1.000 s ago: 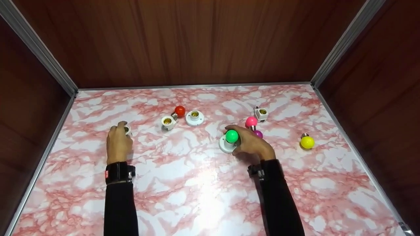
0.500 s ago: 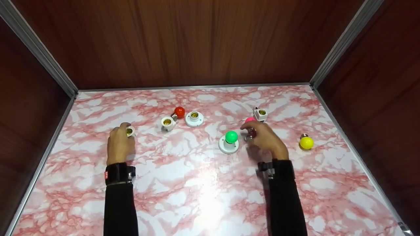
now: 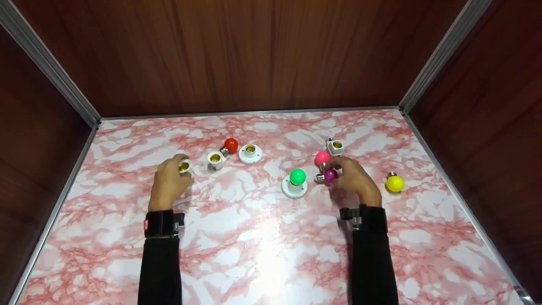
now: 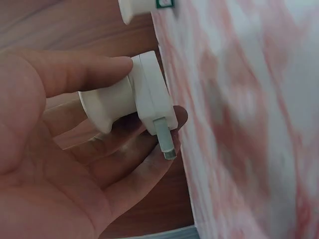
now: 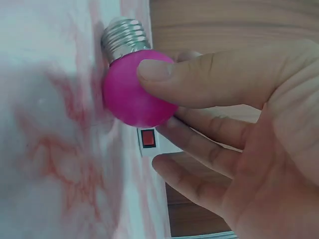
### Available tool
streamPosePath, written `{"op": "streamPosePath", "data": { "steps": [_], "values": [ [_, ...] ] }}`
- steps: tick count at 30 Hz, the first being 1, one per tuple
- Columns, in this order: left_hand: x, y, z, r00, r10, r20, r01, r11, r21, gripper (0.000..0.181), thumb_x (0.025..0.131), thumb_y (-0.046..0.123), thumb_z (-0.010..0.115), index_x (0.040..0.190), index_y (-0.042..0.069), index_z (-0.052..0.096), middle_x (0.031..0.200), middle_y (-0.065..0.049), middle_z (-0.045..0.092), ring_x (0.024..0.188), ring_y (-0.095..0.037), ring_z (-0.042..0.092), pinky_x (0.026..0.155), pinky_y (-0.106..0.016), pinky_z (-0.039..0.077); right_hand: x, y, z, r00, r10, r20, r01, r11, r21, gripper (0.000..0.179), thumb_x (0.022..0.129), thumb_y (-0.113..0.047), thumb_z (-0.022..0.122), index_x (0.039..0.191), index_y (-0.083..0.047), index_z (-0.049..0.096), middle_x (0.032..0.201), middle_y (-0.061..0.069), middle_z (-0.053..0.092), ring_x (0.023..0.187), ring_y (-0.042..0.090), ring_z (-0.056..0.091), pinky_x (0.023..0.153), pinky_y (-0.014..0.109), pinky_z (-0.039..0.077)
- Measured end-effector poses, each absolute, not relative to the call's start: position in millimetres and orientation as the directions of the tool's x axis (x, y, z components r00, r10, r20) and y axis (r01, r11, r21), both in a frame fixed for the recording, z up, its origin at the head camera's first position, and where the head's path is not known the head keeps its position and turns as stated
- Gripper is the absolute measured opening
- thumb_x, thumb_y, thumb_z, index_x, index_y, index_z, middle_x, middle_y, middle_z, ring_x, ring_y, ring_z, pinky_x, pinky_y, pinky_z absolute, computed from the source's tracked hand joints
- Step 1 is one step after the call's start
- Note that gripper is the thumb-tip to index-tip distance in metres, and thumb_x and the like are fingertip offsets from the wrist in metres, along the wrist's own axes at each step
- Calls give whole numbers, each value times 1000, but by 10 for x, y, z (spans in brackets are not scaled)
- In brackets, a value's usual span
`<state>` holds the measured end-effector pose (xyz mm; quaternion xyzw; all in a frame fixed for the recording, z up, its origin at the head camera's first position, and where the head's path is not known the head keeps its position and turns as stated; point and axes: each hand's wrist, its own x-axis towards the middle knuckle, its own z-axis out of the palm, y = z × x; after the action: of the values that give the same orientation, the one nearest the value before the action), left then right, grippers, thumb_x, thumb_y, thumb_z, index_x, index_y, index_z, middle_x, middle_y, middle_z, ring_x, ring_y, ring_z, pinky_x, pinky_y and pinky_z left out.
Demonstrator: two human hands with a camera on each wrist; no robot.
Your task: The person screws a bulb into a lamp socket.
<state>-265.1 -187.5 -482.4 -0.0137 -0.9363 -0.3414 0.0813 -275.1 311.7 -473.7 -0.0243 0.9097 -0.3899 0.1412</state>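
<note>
My left hand (image 3: pixel 170 182) grips a white plug-in lamp socket (image 3: pixel 185 166) between thumb and fingers. In the left wrist view, the socket (image 4: pixel 149 89) lies sideways across the fingers, with a metal plug prong sticking out. On the right, my right hand (image 3: pixel 353 178) pinches a purple bulb (image 3: pixel 330 176) by its round end, the silver screw base pointing left. The thumb presses on the bulb (image 5: pixel 134 94) in the right wrist view. Right behind it lies a pink bulb (image 3: pixel 322 158). To its left, a green bulb (image 3: pixel 297 176) stands upright in a round white lamp holder (image 3: pixel 292 192).
Further back are a white socket (image 3: pixel 216 159), a red bulb (image 3: pixel 230 145) and a round white holder (image 3: pixel 250 155). Another white socket (image 3: pixel 335 147) sits behind the pink bulb, and a yellow bulb (image 3: pixel 394 184) lies far right. Wooden panels (image 3: pixel 254 55) enclose the marbled table (image 3: pixel 237 237).
My right hand has left the green bulb and its holder, moved right and taken hold of the purple bulb, whose base now points left. My left hand has shifted right with the socket.
</note>
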Motion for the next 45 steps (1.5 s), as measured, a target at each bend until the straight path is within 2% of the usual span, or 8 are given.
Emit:
{"op": "streamPosePath", "data": {
  "steps": [10, 13, 17, 21, 28, 33, 37, 45],
  "values": [
    [-2638, -1661, -4737, -972, 26, 233, 171, 761, 626, 49, 91, 2, 62, 141, 5, 64, 126, -25, 71, 119, -43, 67, 104, -59, 56, -2770, 3154, -4803, -955, -168, -244, 68, 677, -733, 53, 81, 12, 69, 128, -13, 68, 125, 15, 69, 111, 30, 63, 91, 35, 57],
    [-2624, -1612, -4682, -965, 44, 258, 202, 754, 625, 50, 91, 2, 63, 141, 4, 64, 124, -24, 71, 110, -40, 69, 101, -56, 58, -2776, 3177, -4807, -963, -198, -182, -9, 698, -716, 48, 82, 10, 68, 125, -11, 69, 122, 16, 71, 111, 32, 64, 93, 38, 57],
    [-2607, -1558, -4600, -956, 51, 289, 233, 732, 640, 54, 91, 3, 67, 145, 5, 61, 135, -21, 70, 104, -34, 74, 99, -51, 61, -2764, 3203, -4751, -971, -227, -73, -120, 731, -672, 43, 86, 4, 70, 127, -7, 69, 125, 19, 73, 116, 36, 67, 97, 39, 54],
    [-2599, -1512, -4527, -944, 37, 327, 260, 693, 673, 63, 90, 4, 72, 150, 6, 54, 135, -20, 70, 108, -35, 74, 100, -52, 61, -2729, 3200, -4648, -981, -191, -29, -113, 690, -715, 45, 88, 1, 72, 132, -7, 66, 131, 20, 71, 120, 39, 69, 95, 42, 57],
    [-2566, -1423, -4460, -912, 7, 411, 328, 618, 715, 62, 85, 4, 80, 141, 3, 57, 125, -21, 73, 114, -37, 72, 102, -50, 59, -2677, 3131, -4515, -977, -145, 156, -213, 618, -757, 44, 91, 1, 76, 134, -6, 66, 134, 21, 67, 121, 41, 68, 111, 58, 56],
    [-2559, -1342, -4445, -869, 8, 495, 407, 579, 706, 50, 82, 5, 84, 127, 1, 64, 119, -19, 76, 104, -34, 73, 94, -47, 61, -2649, 3038, -4433, -957, -87, 277, -275, 578, -768, 41, 90, 1, 79, 130, -6, 69, 130, 17, 68, 117, 34, 71, 102, 28, 62],
    [-2556, -1282, -4431, -842, 29, 539, 463, 550, 695, 44, 81, 6, 85, 121, 0, 67, 114, -18, 77, 98, -32, 73, 89, -45, 60, -2655, 2937, -4403, -928, -53, 368, -336, 545, -768, 40, 89, 2, 80, 127, -4, 70, 128, 16, 69, 113, 31, 71, 91, 6, 56],
    [-2510, -1181, -4394, -809, 71, 583, 526, 529, 666, 37, 83, 8, 84, 117, 2, 72, 109, -14, 77, 98, -28, 72, 88, -41, 59, -2674, 2680, -4407, -827, -12, 562, -512, 432, -743, 43, 84, 8, 81, 125, 0, 71, 122, 18, 72, 104, 19, 72, 91, 13, 61]
  ]
}}
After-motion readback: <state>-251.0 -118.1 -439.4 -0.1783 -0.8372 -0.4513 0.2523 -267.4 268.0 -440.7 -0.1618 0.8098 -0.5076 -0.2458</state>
